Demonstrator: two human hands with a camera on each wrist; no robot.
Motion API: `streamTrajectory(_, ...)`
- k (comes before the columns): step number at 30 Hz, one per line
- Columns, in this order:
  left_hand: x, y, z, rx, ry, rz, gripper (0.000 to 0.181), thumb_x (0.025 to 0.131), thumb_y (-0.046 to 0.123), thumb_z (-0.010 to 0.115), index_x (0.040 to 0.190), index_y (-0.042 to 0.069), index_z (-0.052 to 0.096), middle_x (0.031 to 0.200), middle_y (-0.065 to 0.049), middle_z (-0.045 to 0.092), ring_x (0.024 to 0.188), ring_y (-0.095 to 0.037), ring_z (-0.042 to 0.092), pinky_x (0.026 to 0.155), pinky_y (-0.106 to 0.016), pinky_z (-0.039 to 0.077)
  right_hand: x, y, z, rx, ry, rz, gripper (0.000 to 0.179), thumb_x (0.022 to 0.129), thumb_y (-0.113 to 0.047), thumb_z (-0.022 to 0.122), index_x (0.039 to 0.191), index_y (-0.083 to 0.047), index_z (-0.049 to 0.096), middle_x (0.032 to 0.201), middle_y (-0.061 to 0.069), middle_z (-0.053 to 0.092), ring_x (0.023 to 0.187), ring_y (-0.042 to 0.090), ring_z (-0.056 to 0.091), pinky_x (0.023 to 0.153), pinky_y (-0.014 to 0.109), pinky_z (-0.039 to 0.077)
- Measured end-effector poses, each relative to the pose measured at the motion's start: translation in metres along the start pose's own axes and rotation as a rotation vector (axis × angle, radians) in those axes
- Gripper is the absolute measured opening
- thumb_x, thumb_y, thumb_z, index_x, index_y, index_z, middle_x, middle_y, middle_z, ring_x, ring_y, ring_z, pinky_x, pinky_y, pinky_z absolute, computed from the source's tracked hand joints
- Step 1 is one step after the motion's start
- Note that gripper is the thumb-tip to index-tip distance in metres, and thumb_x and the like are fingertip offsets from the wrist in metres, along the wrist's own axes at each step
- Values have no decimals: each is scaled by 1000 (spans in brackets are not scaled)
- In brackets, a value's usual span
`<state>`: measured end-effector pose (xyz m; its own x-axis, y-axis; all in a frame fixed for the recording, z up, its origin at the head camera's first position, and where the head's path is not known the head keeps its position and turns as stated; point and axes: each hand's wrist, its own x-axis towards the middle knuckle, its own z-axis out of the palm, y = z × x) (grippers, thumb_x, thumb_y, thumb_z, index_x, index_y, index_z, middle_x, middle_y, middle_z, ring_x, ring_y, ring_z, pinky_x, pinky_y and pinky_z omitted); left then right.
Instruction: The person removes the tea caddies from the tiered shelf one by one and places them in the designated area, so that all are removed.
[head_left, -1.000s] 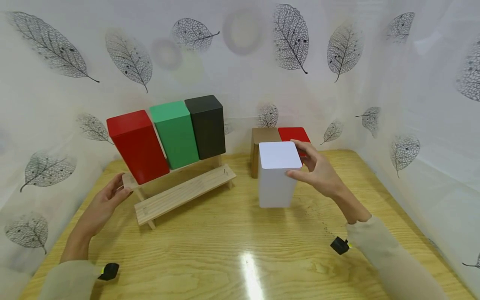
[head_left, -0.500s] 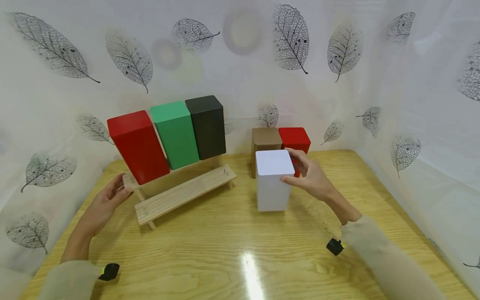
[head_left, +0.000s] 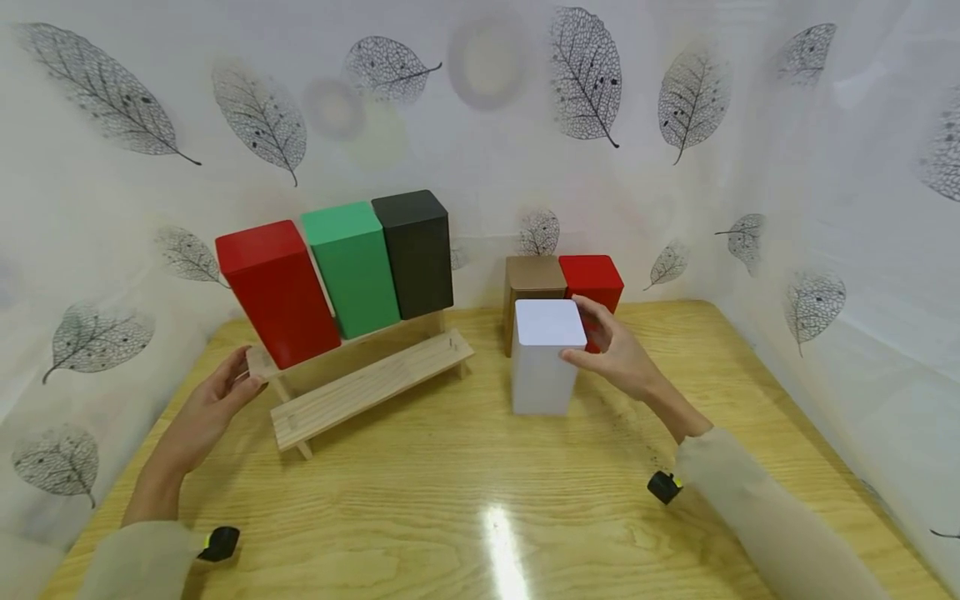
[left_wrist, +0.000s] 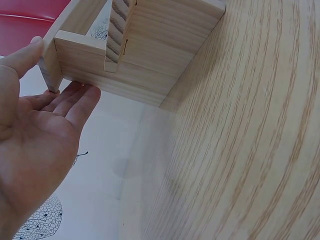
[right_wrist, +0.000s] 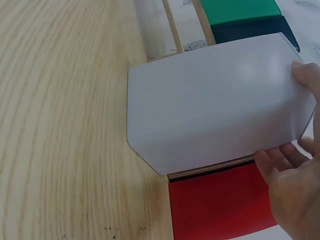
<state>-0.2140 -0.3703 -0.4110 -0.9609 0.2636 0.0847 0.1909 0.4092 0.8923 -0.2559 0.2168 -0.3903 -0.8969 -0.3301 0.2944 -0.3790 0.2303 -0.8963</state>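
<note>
The right hand (head_left: 618, 360) pinches the white box (head_left: 546, 367) near its top between thumb and fingers; compared with a second ago, the box is lower and slightly further left, leaving more of the far red box (head_left: 590, 271) in sight. It is upright before the brown box (head_left: 534, 273), its base at or near the worktop (head_left: 420, 483). The left hand (head_left: 198, 417), unmoved, grasps the end of the wooden rack (head_left: 375, 387) bearing a shelved red box (head_left: 279, 296), green box (head_left: 352, 271) and black box (head_left: 415, 258)
</note>
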Motion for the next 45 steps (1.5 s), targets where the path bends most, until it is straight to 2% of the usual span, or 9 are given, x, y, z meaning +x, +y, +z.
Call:
streamTrajectory(7, 0, 0, 0, 1, 2, -5, 73, 114, 25, 42, 164, 0, -6, 166, -34, 8, 122, 12, 44, 91, -7, 42, 5, 2, -1, -64, 17, -13, 74, 95, -3, 75, 159, -3, 37, 157, 18, 38, 142, 35, 42, 114, 26, 37)
streamTrajectory(12, -1, 0, 0, 5, 3, -9, 73, 114, 25, 41, 164, 1, -6, 167, -32, 6, 131, 2, 43, 92, -6, 41, 8, 2, 2, -101, 42, -46, 72, 93, -1, 76, 157, -2, 42, 154, 16, 40, 135, 33, 45, 111, 20, 39)
streamTrajectory(20, -2, -2, 1, 2, 6, -1, 73, 114, 24, 42, 164, -1, -5, 166, -34, 8, 120, 15, 43, 90, -5, 41, 9, 1, 6, -139, 64, -68, 64, 94, -1, 74, 152, 1, 49, 149, 18, 44, 128, 31, 47, 106, 15, 41)
streamTrajectory(30, -2, -2, 0, 29, 5, -15, 73, 114, 26, 41, 165, 3, -6, 167, -31, 7, 126, 9, 43, 90, -5, 40, 10, 1, 9, -173, 96, -113, 62, 93, 0, 75, 149, 4, 50, 144, 19, 47, 124, 29, 49, 104, 14, 42)
streamTrajectory(38, -1, -2, 0, 29, 5, -9, 73, 114, 25, 42, 165, 3, -5, 167, -32, 7, 122, 13, 42, 90, -5, 40, 9, 0, 10, -193, 107, -111, 63, 93, -1, 76, 150, 5, 49, 145, 20, 46, 126, 33, 52, 103, 15, 44)
streamTrajectory(45, -1, -1, 1, 22, 5, -5, 73, 114, 25, 42, 164, 1, -5, 166, -34, 8, 118, 16, 44, 90, -5, 41, 9, -3, 10, -220, 107, -91, 64, 94, -3, 76, 151, 5, 48, 147, 21, 44, 128, 35, 51, 105, 21, 45)
